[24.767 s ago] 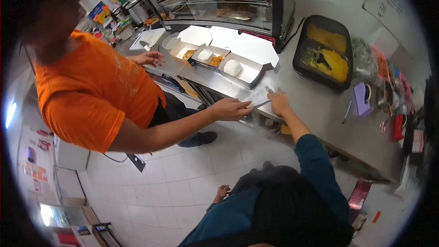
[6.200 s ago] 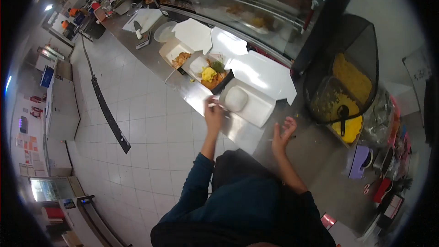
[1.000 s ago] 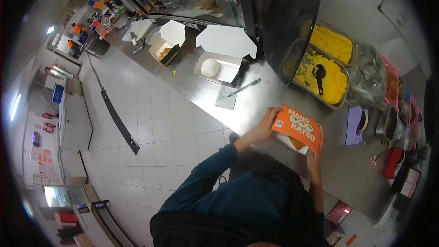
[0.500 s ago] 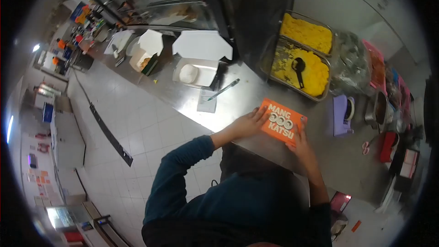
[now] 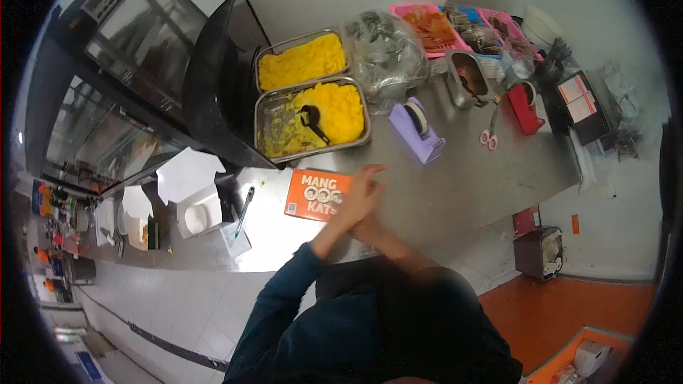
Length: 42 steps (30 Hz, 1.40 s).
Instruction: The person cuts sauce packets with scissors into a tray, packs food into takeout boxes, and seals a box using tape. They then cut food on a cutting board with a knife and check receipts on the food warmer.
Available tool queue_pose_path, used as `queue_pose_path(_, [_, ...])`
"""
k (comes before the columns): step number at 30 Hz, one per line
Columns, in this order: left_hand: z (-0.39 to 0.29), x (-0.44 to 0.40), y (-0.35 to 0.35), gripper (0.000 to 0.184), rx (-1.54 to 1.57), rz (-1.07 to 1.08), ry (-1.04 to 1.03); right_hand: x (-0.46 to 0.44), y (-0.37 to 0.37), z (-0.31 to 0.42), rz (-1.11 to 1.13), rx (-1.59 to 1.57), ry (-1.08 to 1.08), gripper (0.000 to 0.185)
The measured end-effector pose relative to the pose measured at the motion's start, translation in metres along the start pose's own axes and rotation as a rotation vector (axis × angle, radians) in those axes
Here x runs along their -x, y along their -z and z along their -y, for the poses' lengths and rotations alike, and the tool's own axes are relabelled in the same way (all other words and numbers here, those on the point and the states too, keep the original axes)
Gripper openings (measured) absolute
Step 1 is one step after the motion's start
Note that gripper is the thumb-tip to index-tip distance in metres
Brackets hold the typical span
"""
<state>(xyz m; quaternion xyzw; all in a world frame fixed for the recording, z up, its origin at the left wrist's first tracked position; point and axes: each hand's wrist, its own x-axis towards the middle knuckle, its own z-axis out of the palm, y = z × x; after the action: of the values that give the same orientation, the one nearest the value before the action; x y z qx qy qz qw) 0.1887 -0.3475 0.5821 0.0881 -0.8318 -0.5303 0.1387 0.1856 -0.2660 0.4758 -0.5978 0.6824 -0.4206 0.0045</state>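
Note:
An orange box (image 5: 313,192) with white "MANG KATSU" lettering lies closed on the steel counter. My left hand (image 5: 361,195) is over the box's right edge, fingers apart and pointing to the right, with nothing visible in it. Crossing beneath that wrist, my right hand (image 5: 367,229) is mostly hidden, so its fingers cannot be made out. Left of the box are a pen (image 5: 245,208) and a paper slip (image 5: 235,239). An open white box (image 5: 200,219) with a ball of rice (image 5: 196,218) stands further left.
Two trays of yellow food (image 5: 313,144) hold a black scoop (image 5: 312,124) behind. A purple tape dispenser (image 5: 417,131), scissors (image 5: 489,138) and red dispenser (image 5: 526,109) stand right. Another open box (image 5: 139,231) is at far left, beside the glass display case (image 5: 99,135).
The view has swung to the right. Both hands have come off the orange box's top and sides, and they now cross near its right edge. The box is fully closed, unlike one second ago.

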Motion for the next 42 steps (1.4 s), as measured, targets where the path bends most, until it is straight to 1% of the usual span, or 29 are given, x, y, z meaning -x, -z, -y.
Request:
queue_pose_path(1, [0.011, -0.021, -0.037, 0.034, 0.359, 0.054, 0.161, -0.008, 0.002, 0.013, -0.029, -0.173, -0.193, 0.034])
queue_pose_path(2, [0.016, -0.045, -0.068, 0.035, 0.479, 0.083, 0.262, -0.020, 0.025, 0.018, 0.049, 0.156, 0.132, 0.032])
queue_pose_path(3, [0.019, -0.067, -0.091, 0.035, 0.598, 0.112, 0.363, -0.021, 0.030, 0.021, 0.039, 0.202, 0.186, 0.031])
queue_pose_path(6, [0.027, -0.111, -0.131, 0.037, 0.894, -0.021, 0.648, -0.015, 0.027, 0.025, -0.007, 0.153, 0.149, 0.028])
queue_pose_path(9, [0.016, -0.117, -0.140, 0.040, 0.951, -0.111, 0.655, -0.014, 0.025, 0.024, -0.050, 0.122, 0.119, 0.024])
queue_pose_path(11, [0.015, -0.101, -0.159, 0.028, 0.757, -0.296, 0.407, -0.017, 0.024, 0.023, -0.071, 0.105, 0.115, 0.022])
queue_pose_path(12, [0.022, -0.094, -0.177, 0.021, 0.533, -0.394, 0.249, -0.019, 0.023, 0.024, -0.084, 0.089, 0.106, 0.021])
queue_pose_path(14, [0.051, -0.088, -0.196, 0.020, 0.235, -0.513, 0.065, -0.020, 0.021, 0.025, -0.099, 0.051, 0.071, 0.020])
queue_pose_path(15, [0.069, -0.087, -0.203, 0.021, 0.165, -0.541, 0.038, -0.020, 0.022, 0.026, -0.111, 0.065, 0.085, 0.019])
queue_pose_path(17, [0.072, -0.087, -0.196, 0.023, 0.099, -0.468, 0.101, -0.022, 0.025, 0.027, -0.129, 0.087, 0.113, 0.019])
queue_pose_path(19, [0.072, -0.080, -0.170, 0.024, 0.104, -0.273, 0.304, -0.018, 0.018, 0.020, -0.108, 0.106, 0.141, 0.020])
queue_pose_path(21, [0.061, -0.067, -0.154, 0.024, 0.362, -0.094, 0.265, -0.019, 0.015, 0.014, -0.077, 0.130, 0.160, 0.021])
queue_pose_path(22, [0.045, -0.056, -0.139, 0.023, 0.492, -0.019, 0.247, -0.019, 0.015, 0.014, -0.054, 0.142, 0.160, 0.021])
queue_pose_path(23, [0.032, -0.036, -0.122, 0.023, 0.588, 0.027, 0.274, -0.019, 0.014, 0.014, -0.047, 0.148, 0.172, 0.020])
queue_pose_path(24, [-0.003, -0.013, -0.092, 0.023, 0.687, 0.066, 0.298, -0.016, 0.010, 0.010, -0.040, 0.153, 0.185, 0.020])
queue_pose_path(25, [-0.017, 0.007, -0.068, 0.023, 0.786, 0.102, 0.314, -0.014, 0.005, 0.006, -0.060, 0.164, 0.210, 0.019])
queue_pose_path(26, [0.028, 0.036, -0.066, 0.022, 0.467, -0.106, 0.308, -0.005, -0.012, 0.000, -0.055, 0.121, 0.108, 0.018])
queue_pose_path(28, [0.034, 0.077, -0.025, 0.021, 0.371, -0.388, 0.350, -0.004, -0.021, 0.000, -0.088, 0.089, 0.030, 0.018])
queue_pose_path(29, [-0.003, 0.088, 0.011, 0.021, 0.609, -0.479, 0.387, -0.017, -0.004, 0.011, -0.127, 0.094, 0.053, 0.017])
queue_pose_path(31, [0.030, 0.113, 0.027, 0.021, 0.558, -0.646, 0.510, -0.026, 0.010, 0.023, -0.168, 0.105, 0.068, 0.017])
queue_pose_path(33, [0.066, 0.123, 0.027, 0.030, 0.475, -0.585, 0.613, -0.029, 0.009, 0.025, -0.172, 0.115, 0.065, 0.017])
queue_pose_path(35, [0.086, 0.125, 0.026, 0.036, 0.493, -0.506, 0.638, -0.029, 0.010, 0.028, -0.134, 0.146, 0.063, 0.018])
queue_pose_path(36, [0.093, 0.127, 0.028, 0.038, 0.434, -0.428, 0.643, -0.031, 0.014, 0.030, -0.106, 0.167, 0.076, 0.020])
queue_pose_path(37, [0.084, 0.125, 0.035, 0.039, 0.385, -0.369, 0.609, -0.035, 0.017, 0.033, -0.079, 0.184, 0.093, 0.022])
queue_pose_path(38, [0.079, 0.123, 0.038, 0.038, 0.511, -0.372, 0.556, -0.038, 0.021, 0.038, -0.025, 0.243, 0.079, 0.027])
queue_pose_path(39, [0.084, 0.123, 0.044, 0.036, 0.468, -0.294, 0.613, -0.042, 0.025, 0.046, 0.031, 0.295, 0.072, 0.032])
queue_pose_path(40, [0.085, 0.122, 0.046, 0.035, 0.560, -0.288, 0.725, -0.048, 0.031, 0.059, 0.110, 0.352, 0.065, 0.035])
queue_pose_path(42, [0.103, 0.133, 0.048, 0.030, 0.294, -0.150, 0.556, -0.052, 0.027, 0.072, 0.244, 0.480, 0.046, 0.039])
